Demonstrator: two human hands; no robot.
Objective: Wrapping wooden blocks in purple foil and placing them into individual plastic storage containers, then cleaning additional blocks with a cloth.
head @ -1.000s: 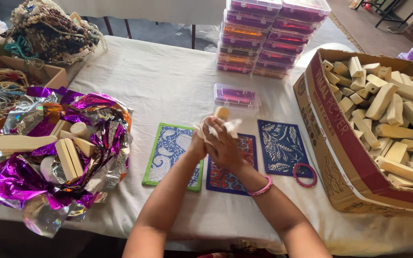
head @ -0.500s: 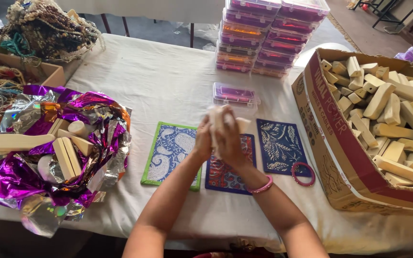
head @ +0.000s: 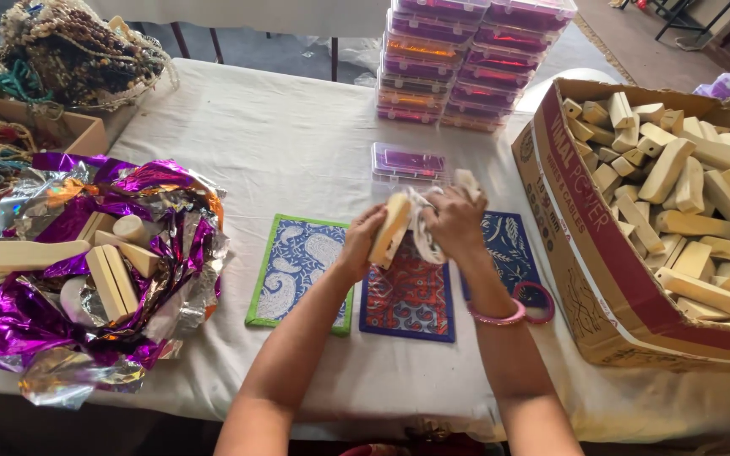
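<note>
A second ago my two hands were pressed together over the mats with the piece hidden between them; now they have parted and lifted a little, so the pale wooden block [head: 392,230] shows edge-on at the middle of the frame. I take that to mean the wrapping or wiping of this piece is under way rather than finished.

My left hand [head: 363,245] is closed around the block's lower end, holding it tilted. My right hand [head: 456,221] grips a strip of white cloth or cord [head: 422,232] that loops against the block; the picture is too blurred there for me to say which it is.

The block is light tan, smooth, oblong with a rounded end, held above the red and blue patterned mat [head: 407,295]. To the right of the frame, the open cardboard box [head: 576,245] holds many similar pieces.
</note>
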